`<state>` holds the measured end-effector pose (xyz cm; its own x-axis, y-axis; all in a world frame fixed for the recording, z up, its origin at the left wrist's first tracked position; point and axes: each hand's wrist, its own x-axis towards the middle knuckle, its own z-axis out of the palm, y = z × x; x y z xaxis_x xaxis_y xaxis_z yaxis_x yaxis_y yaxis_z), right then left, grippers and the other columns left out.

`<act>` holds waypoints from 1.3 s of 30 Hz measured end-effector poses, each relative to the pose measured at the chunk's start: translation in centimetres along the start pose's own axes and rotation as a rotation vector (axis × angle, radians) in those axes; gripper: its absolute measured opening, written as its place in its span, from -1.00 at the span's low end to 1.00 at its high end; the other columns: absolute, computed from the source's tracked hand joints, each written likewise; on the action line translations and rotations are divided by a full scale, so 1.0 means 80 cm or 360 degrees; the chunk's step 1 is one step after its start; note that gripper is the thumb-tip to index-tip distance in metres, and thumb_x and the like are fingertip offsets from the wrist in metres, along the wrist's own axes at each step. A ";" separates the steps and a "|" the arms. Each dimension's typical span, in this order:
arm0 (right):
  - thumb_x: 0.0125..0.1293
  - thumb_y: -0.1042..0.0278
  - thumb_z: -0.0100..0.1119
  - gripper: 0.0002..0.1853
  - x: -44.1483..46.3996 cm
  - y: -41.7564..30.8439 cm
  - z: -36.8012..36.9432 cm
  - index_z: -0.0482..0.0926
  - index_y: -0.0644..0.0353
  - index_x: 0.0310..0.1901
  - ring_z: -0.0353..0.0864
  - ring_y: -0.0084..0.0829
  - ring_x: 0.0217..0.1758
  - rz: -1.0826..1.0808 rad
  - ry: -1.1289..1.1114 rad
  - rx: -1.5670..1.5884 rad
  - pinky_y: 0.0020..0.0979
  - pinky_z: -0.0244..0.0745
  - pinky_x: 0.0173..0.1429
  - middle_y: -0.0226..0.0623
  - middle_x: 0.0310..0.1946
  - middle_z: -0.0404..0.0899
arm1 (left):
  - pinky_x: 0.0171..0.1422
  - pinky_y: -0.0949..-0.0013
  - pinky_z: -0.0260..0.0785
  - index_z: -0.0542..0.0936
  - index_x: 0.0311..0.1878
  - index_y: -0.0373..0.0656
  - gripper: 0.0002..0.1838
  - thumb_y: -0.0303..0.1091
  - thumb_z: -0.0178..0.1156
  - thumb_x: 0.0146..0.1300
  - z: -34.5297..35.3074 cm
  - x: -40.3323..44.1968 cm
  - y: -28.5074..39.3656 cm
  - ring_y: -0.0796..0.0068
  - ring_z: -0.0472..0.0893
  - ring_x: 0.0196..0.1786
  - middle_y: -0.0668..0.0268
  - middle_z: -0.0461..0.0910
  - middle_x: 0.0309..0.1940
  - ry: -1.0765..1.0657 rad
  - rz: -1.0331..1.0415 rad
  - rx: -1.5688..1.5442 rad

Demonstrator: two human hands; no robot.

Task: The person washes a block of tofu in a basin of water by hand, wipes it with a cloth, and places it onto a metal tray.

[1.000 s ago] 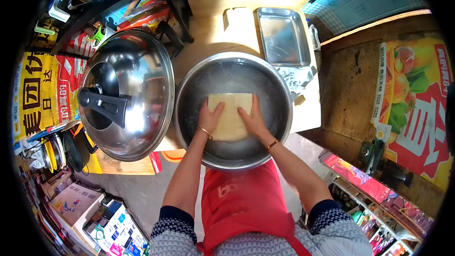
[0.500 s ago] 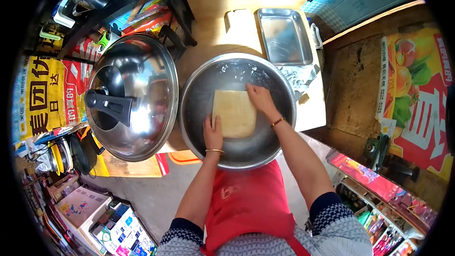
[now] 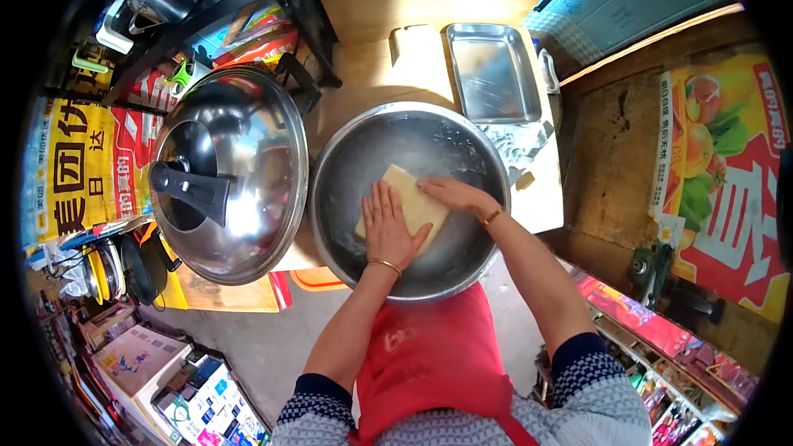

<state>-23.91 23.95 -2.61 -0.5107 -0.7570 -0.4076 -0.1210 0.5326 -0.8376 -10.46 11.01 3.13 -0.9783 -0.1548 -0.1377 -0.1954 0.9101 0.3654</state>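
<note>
A pale yellow squarish slab (image 3: 410, 200), perhaps dough, lies turned at an angle in a wide metal basin (image 3: 337, 260). My left hand (image 3: 390, 230) rests flat across its left part, fingers stretched out and thumb apart. At the slab's upper right edge, my right hand (image 3: 459, 196) lies with extended fingers touching its top. Part of the slab is hidden under the hands. White, powdery-looking patches and a haze show inside the basin.
Left of the basin leans a big shiny lid (image 3: 248, 173) with a black handle. Behind the basin, a rectangular metal tray (image 3: 494, 74) sits on the wooden table (image 3: 363, 62). A dark shelf stand (image 3: 318, 21) rises at the back left.
The slab has turned from roughly square-on to a diamond-like angle. My left hand has moved from its left edge onto its top; my right hand has come lower and flattened.
</note>
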 end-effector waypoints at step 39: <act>0.37 -0.05 -0.20 -0.41 0.025 -0.045 -0.003 0.25 0.23 0.26 0.28 -0.11 0.29 0.0060 -0.0172 0.0191 -0.28 0.13 0.34 0.02 0.19 0.34 | 0.51 0.10 -0.41 0.02 0.35 -0.42 0.08 0.19 0.21 -0.05 -0.032 -0.008 0.006 0.12 -0.16 0.48 -0.04 -0.07 0.40 -0.0458 0.0093 0.0072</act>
<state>-24.67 20.60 -0.34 -0.4177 -0.7772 -0.4706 0.0020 0.5172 -0.8559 -10.14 10.53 5.76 -0.9270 0.0080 -0.3751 -0.1294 0.9315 0.3399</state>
